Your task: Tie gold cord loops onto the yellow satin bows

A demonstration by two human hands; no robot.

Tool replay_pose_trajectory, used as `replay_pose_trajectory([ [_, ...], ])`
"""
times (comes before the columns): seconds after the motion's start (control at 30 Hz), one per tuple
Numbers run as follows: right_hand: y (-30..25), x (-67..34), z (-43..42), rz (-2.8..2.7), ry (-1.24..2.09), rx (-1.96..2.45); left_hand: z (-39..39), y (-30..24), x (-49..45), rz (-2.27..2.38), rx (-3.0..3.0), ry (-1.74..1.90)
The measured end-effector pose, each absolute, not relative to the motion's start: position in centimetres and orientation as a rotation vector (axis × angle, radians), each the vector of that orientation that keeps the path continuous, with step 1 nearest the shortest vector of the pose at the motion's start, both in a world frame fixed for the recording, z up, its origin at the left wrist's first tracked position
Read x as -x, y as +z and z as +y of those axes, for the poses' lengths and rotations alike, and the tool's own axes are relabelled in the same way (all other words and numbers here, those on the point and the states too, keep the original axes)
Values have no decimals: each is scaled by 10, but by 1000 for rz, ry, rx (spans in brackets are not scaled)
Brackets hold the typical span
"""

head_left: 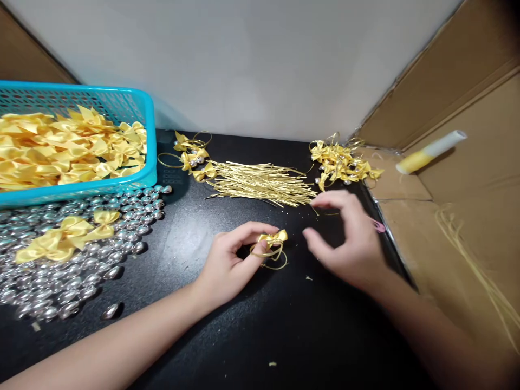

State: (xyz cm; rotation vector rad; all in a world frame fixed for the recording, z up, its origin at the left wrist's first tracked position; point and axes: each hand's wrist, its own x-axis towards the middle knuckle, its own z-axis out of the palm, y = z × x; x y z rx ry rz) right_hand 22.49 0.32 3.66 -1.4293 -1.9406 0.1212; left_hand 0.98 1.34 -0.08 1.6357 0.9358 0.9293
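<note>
Between the thumb and fingers of my left hand [233,260] is a yellow satin bow [278,237], with loops of thin gold cord [280,265] hanging from it over the black table. To its right, my right hand [347,238] is raised with thumb and fingers apart and nothing between them. Its fingertips are near the right end of a pile of cut gold cords [260,183]. Behind that hand, a cluster of finished-looking yellow bows with cord loops and silver beads [339,162] lies at the back right.
At left stands a turquoise basket [151,135] heaped with yellow bows [69,143]. Many silver beads [73,281] spread before it, with several loose bows [67,238] on top. More looped bows [195,157] lie at the back. Cardboard [467,179] walls the right side, holding a yellow-and-white tube [430,153].
</note>
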Motion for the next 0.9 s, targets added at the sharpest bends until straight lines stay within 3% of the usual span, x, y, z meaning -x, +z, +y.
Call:
replay_pose_trajectory([
  [0.07, 49, -256, 8, -1921, 219, 1682, 13, -2, -11, 946, -1625, 949],
  [0.27, 25, -330, -13, -1991, -211, 2090, 13, -4, -12, 958, -1652, 990],
  [0.67, -10, -337, -13, -2013, -291, 2123, 14, -1, -11, 951, -1788, 968],
  [0.8, -7, -331, -18, -1760, -77, 2149, 15, -3, -11, 942, -1771, 973],
  [0.9, 9, -311, -34, -1533, 298, 2130, 14, -3, -12, 950, -1749, 972],
])
